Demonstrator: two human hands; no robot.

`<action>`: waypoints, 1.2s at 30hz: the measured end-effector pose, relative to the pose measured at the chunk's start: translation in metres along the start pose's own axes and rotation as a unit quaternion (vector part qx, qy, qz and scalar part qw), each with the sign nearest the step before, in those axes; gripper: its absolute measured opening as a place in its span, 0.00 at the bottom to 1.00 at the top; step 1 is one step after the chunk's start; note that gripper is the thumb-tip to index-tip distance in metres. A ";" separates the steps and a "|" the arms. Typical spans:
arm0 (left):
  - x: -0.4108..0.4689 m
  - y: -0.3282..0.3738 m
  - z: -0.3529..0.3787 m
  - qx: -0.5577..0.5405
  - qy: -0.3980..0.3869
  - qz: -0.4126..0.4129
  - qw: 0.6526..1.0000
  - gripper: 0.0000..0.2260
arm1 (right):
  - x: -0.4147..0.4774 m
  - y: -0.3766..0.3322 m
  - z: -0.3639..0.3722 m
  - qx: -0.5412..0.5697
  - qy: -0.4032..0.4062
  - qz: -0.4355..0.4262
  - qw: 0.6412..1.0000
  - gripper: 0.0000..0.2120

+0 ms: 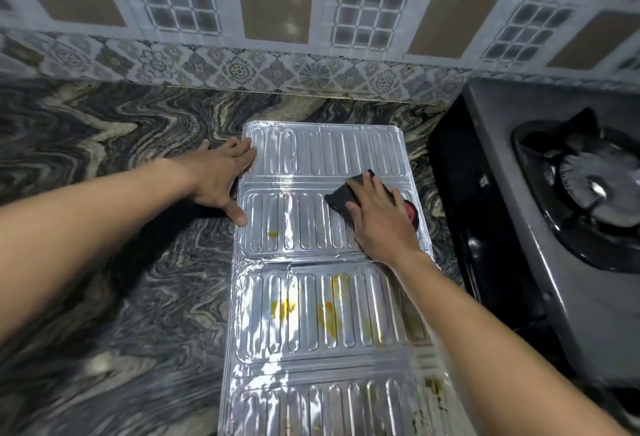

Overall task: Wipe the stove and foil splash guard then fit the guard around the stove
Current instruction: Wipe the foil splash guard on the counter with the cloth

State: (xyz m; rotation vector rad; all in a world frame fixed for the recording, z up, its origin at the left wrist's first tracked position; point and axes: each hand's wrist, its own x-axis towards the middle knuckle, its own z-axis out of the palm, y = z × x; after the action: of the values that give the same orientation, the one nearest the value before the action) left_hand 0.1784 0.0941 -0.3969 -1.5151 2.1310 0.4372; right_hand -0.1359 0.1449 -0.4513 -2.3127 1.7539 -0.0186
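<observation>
Our right hand (381, 217) presses a dark cloth (341, 198) flat on the foil splash guard (322, 297), fingers spread; our left hand (221, 177) lies open, pinning its far-left edge; the guard lies unfolded on the marble counter (104, 262), left of the stove (554, 193), long axis running away from us; hard rubbing may crumple thin foil; yellow stains (284, 307) remain nearer us.

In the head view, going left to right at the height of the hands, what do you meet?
Marbled countertop → left hand → foil splash guard → dark cloth under the right hand → stove → burner.
</observation>
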 end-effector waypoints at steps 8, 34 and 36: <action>-0.046 0.036 0.031 0.006 -0.011 0.049 0.999 0.67 | -0.001 -0.004 -0.007 -0.051 -0.026 0.007 0.998 0.28; -0.046 0.040 0.040 -0.049 -0.008 0.019 0.999 0.73 | -0.022 -0.067 0.003 -0.008 0.001 -0.083 0.997 0.20; -0.045 0.041 0.038 -0.050 -0.016 0.018 0.998 0.74 | -0.014 -0.090 0.010 0.023 -0.016 -0.139 0.990 0.21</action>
State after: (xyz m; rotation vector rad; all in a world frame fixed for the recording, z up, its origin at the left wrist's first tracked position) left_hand 0.1599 0.1630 -0.4042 -1.5156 2.1423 0.5863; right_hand -0.0532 0.1824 -0.4414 -2.4887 1.3882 -0.0700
